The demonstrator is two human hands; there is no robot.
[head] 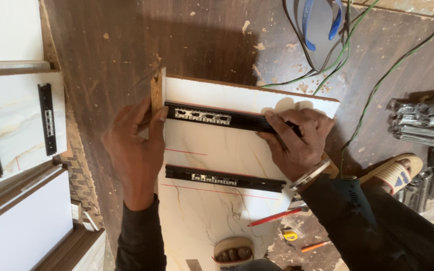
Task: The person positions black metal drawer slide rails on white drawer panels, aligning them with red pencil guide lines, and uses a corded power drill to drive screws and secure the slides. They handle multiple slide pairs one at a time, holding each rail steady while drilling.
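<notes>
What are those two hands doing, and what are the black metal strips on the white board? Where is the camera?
The camera sits on the person's head and looks straight down, so you see their own two hands. They are working on a dusty brown floor.

In the middle lies a white marble-patterned board. Two black drawer slide rails lie across it. The left hand presses on the board's left edge, at the end of the upper rail. The right hand, wearing a metal bracelet, presses down on that rail's other end. The lower rail lies untouched, beside thin red lines drawn on the board.

Nearby are a red pencil, green wires, a pile of silver rails, and another white panel with black rails on the left.
</notes>
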